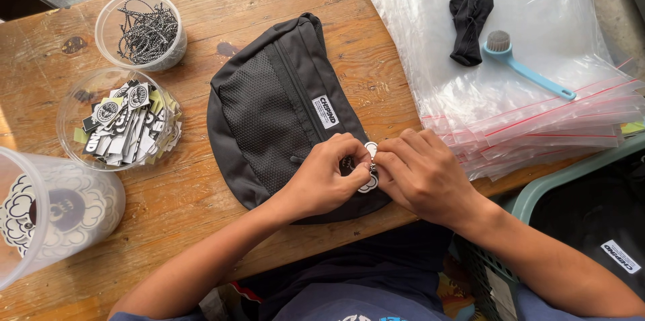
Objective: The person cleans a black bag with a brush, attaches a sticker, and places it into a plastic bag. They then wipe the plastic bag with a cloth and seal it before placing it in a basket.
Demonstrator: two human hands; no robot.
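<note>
A black waist bag point(275, 106) lies flat near the middle of the wooden worktop point(376, 46), its mesh pocket and zip facing up and a small white label sewn beside the zip. Both hands meet at the bag's lower edge, at about 5 o'clock from its centre. The left hand point(326, 176) has its fingers curled together and pinched on a small white charm point(370, 166) that sits at the bag's edge; the right hand point(420, 173) presses in from 3 o'clock, its fingertips closed on the same charm, so the two hands touch each other around it. How the charm joins the bag is hidden under the fingers.

At 9 o'clock from the bag stands a clear round tub of black-and-white tags point(121, 119), and at 10 o'clock a second clear tub holding black-and-white cords point(142, 29). A larger clear container with white cloud-shaped pieces point(50, 217) sits at the worktop's 8 o'clock corner.

At 2 o'clock a stack of clear zip bags with red seal strips point(537, 106) fans over the worktop's edge. On top of the stack lie a crumpled black cloth point(470, 22) and, just beside it, a light blue brush point(527, 69) with its bristle head towards the cloth.

At 4 o'clock, below the worktop, a green basket point(544, 190) holds more black fabric.
</note>
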